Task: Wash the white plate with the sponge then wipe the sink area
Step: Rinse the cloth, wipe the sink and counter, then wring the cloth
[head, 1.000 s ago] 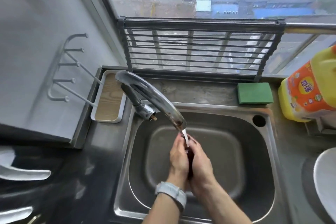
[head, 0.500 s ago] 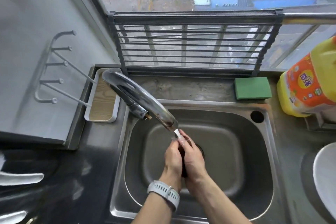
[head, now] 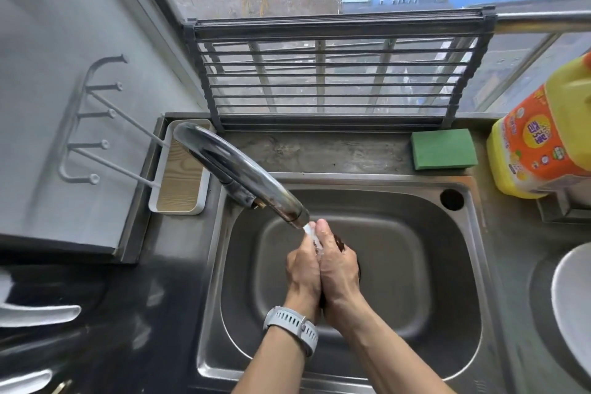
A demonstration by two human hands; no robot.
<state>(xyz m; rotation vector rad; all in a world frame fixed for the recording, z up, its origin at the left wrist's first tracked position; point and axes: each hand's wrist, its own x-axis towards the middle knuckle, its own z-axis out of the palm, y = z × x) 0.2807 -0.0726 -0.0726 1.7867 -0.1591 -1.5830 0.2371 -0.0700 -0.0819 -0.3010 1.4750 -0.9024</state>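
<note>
My left hand (head: 302, 269) and my right hand (head: 339, 265) are pressed palm to palm over the steel sink (head: 415, 265), fingers straight, under the stream from the faucet (head: 240, 173). Neither hand holds anything; the dark patch beside my right hand looks like the drain. A grey watch sits on my left wrist. The green sponge (head: 443, 149) lies on the ledge behind the sink, at the right. The white plate (head: 572, 307) rests on the counter at the right edge, partly cut off.
A yellow and orange detergent bottle (head: 543, 144) stands right of the sponge. A dark drying rack (head: 323, 73) leans against the window. A white tray with a wooden base (head: 180, 182) sits left of the faucet, under wall hooks (head: 92, 118).
My hands have rubbed against each other under the water, the right one sliding further forward. The view has shifted a little.
</note>
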